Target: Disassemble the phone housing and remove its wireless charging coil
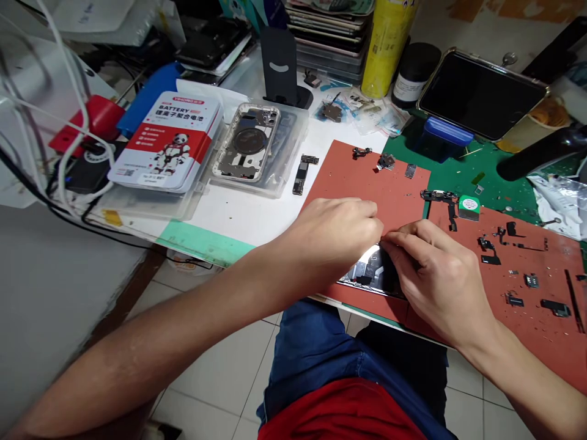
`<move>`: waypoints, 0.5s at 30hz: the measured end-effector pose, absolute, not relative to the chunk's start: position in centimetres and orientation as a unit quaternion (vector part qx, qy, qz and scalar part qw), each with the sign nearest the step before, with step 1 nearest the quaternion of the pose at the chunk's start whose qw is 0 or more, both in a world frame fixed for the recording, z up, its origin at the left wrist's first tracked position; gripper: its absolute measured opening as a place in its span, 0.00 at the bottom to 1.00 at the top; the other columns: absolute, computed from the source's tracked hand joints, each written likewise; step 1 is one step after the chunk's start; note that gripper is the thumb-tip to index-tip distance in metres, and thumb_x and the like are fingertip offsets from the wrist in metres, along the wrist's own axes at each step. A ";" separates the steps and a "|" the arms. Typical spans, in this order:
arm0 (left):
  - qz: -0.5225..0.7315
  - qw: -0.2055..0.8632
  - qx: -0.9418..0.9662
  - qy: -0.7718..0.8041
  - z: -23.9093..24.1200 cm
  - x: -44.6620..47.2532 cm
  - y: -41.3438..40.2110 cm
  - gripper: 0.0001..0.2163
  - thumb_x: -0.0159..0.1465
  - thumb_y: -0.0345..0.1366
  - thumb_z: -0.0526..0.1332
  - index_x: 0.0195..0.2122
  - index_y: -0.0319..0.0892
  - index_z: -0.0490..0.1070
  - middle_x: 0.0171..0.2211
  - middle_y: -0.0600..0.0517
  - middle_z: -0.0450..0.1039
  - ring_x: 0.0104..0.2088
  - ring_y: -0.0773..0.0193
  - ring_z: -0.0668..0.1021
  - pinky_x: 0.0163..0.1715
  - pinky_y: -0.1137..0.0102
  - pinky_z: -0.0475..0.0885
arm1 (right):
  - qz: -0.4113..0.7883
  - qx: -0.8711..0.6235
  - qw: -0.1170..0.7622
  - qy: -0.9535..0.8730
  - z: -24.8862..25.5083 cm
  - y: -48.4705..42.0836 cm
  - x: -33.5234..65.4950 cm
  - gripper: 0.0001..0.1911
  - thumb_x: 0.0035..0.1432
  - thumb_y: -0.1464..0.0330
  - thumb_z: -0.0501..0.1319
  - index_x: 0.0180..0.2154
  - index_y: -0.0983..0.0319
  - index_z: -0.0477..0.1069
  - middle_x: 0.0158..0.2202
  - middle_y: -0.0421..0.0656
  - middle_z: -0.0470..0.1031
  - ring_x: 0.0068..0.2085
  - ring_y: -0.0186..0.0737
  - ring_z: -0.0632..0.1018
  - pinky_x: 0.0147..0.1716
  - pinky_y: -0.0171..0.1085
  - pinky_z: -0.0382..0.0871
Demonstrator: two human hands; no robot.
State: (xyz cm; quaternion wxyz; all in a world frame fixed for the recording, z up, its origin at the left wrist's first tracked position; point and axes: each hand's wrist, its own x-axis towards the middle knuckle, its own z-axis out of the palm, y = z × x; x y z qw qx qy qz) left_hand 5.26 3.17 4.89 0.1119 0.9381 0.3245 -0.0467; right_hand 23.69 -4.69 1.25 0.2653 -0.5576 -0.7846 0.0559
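Observation:
A phone screen assembly (376, 276), dark with shiny silvery parts, lies on the reddish-brown mat (358, 183) near the table's front edge. Over its left and far side is my left hand (342, 232), closed, with the fingers curled out of sight. My right hand (443, 278) bends over the right side of the assembly, thumb and forefinger pinched together. The fingertips of both hands meet at the assembly's far part. Whatever they grip there is too small or too hidden to make out.
Small phone parts (532, 281) and screws lie scattered on the mat to the right. A logic board (301, 175) rests left of the mat. Beyond are an opened phone housing (247, 142), a battery box (167, 143), a yellow can (385, 49) and a propped phone (481, 95).

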 end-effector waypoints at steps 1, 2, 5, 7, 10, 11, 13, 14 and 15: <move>-0.048 0.115 0.938 0.323 4.9 5.2 3.2 0.08 0.69 0.23 0.59 0.36 0.40 0.76 0.37 0.52 0.74 0.33 0.61 0.75 0.27 0.65 0.57 | 0.049 -0.561 0.270 -0.781 1.5 -4.9 23.9 0.08 0.67 0.77 0.62 0.43 0.67 0.80 0.37 0.44 0.77 0.36 0.36 0.79 0.35 0.35 0.74; -0.049 0.120 0.938 0.322 4.9 5.2 3.2 0.08 0.69 0.24 0.59 0.36 0.40 0.75 0.37 0.52 0.74 0.33 0.61 0.75 0.27 0.65 0.58 | 0.040 -0.568 0.276 -0.774 1.8 -5.2 24.1 0.08 0.68 0.77 0.62 0.44 0.67 0.80 0.37 0.44 0.78 0.36 0.34 0.78 0.35 0.34 0.73; -0.046 0.128 0.938 0.318 4.8 5.2 3.1 0.09 0.69 0.23 0.58 0.36 0.39 0.75 0.38 0.52 0.74 0.33 0.61 0.75 0.28 0.65 0.60 | 0.029 -0.610 0.292 -0.736 2.5 -6.4 25.0 0.06 0.69 0.73 0.63 0.44 0.64 0.79 0.36 0.41 0.78 0.34 0.32 0.77 0.32 0.33 0.70; -0.045 0.131 0.938 0.317 4.9 5.2 3.1 0.09 0.69 0.23 0.57 0.36 0.39 0.76 0.38 0.51 0.74 0.34 0.61 0.75 0.28 0.66 0.61 | 0.053 -0.638 0.288 -0.712 2.7 -6.9 25.3 0.04 0.68 0.71 0.65 0.42 0.61 0.79 0.35 0.40 0.78 0.32 0.33 0.77 0.30 0.34 0.69; -0.046 0.133 0.938 0.317 5.1 5.2 3.1 0.09 0.69 0.24 0.57 0.36 0.38 0.76 0.38 0.50 0.76 0.34 0.61 0.76 0.28 0.66 0.61 | 0.091 -0.671 0.278 -0.682 2.2 -6.6 25.1 0.01 0.65 0.68 0.68 0.39 0.57 0.80 0.34 0.39 0.78 0.33 0.36 0.76 0.32 0.37 0.69; -0.046 0.131 0.938 0.317 5.1 5.2 3.1 0.09 0.69 0.24 0.57 0.37 0.38 0.76 0.38 0.50 0.76 0.34 0.61 0.76 0.28 0.66 0.61 | 0.103 -0.682 0.279 -0.668 2.0 -6.3 24.9 0.01 0.64 0.67 0.69 0.37 0.56 0.80 0.34 0.39 0.78 0.34 0.38 0.77 0.33 0.38 0.69; -0.045 0.125 0.939 0.317 5.1 5.2 3.1 0.09 0.69 0.24 0.57 0.37 0.38 0.76 0.38 0.50 0.77 0.34 0.61 0.76 0.27 0.66 0.62 | 0.136 -0.710 0.278 -0.632 1.7 -5.6 24.3 0.03 0.61 0.66 0.71 0.34 0.56 0.79 0.34 0.40 0.78 0.37 0.43 0.77 0.35 0.42 0.69; -0.045 0.122 0.940 0.316 5.2 5.2 3.1 0.09 0.69 0.24 0.57 0.36 0.38 0.76 0.38 0.50 0.77 0.33 0.61 0.76 0.27 0.66 0.62 | 0.155 -0.723 0.274 -0.615 1.6 -5.4 24.1 0.04 0.59 0.66 0.71 0.33 0.56 0.79 0.35 0.41 0.79 0.39 0.46 0.77 0.36 0.43 0.69; -0.045 0.120 0.941 0.315 5.2 5.2 3.1 0.09 0.69 0.24 0.57 0.36 0.38 0.76 0.38 0.50 0.77 0.33 0.61 0.76 0.27 0.66 0.62 | 0.173 -0.734 0.269 -0.599 1.5 -5.1 23.9 0.04 0.59 0.66 0.71 0.32 0.56 0.78 0.35 0.42 0.79 0.40 0.47 0.76 0.37 0.44 0.69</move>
